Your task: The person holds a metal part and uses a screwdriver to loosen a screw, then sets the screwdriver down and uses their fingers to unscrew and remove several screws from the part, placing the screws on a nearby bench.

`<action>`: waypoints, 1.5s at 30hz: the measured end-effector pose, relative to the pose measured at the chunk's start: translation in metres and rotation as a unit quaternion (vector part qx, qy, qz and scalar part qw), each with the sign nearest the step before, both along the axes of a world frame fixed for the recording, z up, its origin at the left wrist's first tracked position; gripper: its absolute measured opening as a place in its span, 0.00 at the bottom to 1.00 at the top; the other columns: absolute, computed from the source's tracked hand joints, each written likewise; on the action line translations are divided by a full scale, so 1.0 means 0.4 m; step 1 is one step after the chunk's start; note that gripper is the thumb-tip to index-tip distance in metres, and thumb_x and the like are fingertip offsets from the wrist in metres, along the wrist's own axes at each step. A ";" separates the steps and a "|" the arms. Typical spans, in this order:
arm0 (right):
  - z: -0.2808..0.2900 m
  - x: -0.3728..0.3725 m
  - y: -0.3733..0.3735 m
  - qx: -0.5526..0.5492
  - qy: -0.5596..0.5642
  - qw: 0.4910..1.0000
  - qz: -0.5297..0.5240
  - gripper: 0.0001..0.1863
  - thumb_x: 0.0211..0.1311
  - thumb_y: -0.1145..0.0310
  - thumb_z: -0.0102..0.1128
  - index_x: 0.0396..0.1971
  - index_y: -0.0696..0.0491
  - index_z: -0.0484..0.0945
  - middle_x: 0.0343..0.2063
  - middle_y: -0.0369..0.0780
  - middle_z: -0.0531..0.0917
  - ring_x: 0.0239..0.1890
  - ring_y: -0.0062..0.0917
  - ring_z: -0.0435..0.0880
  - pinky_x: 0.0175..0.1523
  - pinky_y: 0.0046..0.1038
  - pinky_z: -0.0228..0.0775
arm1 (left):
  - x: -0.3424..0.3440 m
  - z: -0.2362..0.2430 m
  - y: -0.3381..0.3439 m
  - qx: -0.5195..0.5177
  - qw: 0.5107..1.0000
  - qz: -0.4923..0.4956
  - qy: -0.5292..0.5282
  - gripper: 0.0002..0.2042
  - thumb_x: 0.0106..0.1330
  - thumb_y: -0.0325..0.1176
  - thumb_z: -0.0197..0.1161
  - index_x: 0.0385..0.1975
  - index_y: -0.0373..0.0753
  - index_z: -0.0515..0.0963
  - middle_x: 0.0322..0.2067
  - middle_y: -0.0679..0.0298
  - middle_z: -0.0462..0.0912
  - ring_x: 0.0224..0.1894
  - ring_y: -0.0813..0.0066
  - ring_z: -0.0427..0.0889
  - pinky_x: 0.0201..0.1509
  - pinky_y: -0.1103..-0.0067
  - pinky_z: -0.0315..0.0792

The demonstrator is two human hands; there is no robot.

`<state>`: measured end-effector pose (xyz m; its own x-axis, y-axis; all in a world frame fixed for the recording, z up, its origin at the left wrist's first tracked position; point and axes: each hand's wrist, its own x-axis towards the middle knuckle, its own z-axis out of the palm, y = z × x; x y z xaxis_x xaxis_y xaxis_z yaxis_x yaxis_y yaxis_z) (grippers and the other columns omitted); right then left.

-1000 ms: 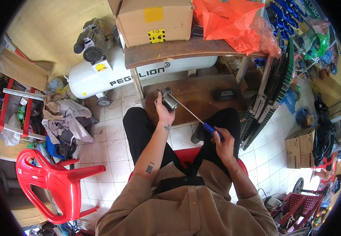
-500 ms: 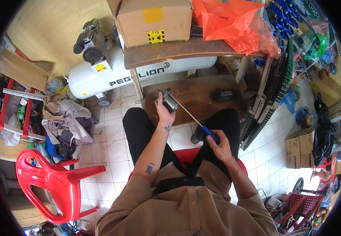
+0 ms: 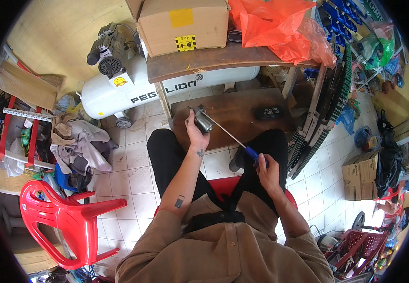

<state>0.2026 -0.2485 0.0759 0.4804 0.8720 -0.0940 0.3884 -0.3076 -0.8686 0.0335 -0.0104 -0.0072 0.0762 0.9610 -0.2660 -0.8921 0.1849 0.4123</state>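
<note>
A shiny grey metal cylinder [image 3: 204, 123] is held tilted; a blue-handled screwdriver [image 3: 250, 153] with a long, thin metal shaft slants up to its upper end.

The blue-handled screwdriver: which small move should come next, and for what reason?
Probably a slight turn of the screwdriver by the right hand, which grips it: it seems to reach the metal cylinder, and the left hand holds that cylinder.
</note>
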 end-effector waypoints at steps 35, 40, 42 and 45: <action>0.013 0.005 -0.007 0.042 -0.017 0.998 0.040 0.19 0.67 0.68 0.63 0.50 0.62 0.69 0.32 0.48 0.83 0.29 0.29 0.85 0.35 0.29 0.75 | 0.000 -0.023 0.010 -0.014 1.000 -0.002 -0.007 0.14 0.71 0.44 0.60 0.46 0.41 0.76 0.43 0.60 0.84 0.46 0.66 0.82 0.51 0.72 0.77; 0.060 -0.007 -0.001 0.009 0.029 0.999 -0.041 0.15 0.71 0.64 0.59 0.40 0.64 0.79 0.26 0.43 0.82 0.21 0.21 0.81 0.27 0.24 0.70 | 0.011 0.005 -0.006 -0.012 1.000 0.003 -0.004 0.12 0.71 0.42 0.62 0.43 0.43 0.70 0.41 0.60 0.83 0.43 0.68 0.83 0.47 0.71 0.78; 0.023 0.012 0.001 0.066 -0.038 0.997 -0.029 0.16 0.72 0.62 0.58 0.39 0.63 0.80 0.24 0.41 0.81 0.19 0.20 0.80 0.25 0.24 0.69 | 0.012 0.007 -0.007 -0.009 1.000 -0.002 -0.016 0.12 0.70 0.42 0.63 0.41 0.45 0.68 0.39 0.60 0.83 0.41 0.69 0.83 0.45 0.71 0.79; 0.007 0.017 -0.002 0.062 -0.038 0.997 -0.031 0.16 0.73 0.61 0.57 0.39 0.62 0.81 0.22 0.40 0.81 0.16 0.20 0.77 0.24 0.24 0.67 | 0.011 0.006 -0.002 -0.012 1.000 -0.004 -0.022 0.12 0.70 0.42 0.63 0.42 0.45 0.68 0.39 0.60 0.83 0.42 0.69 0.83 0.45 0.71 0.79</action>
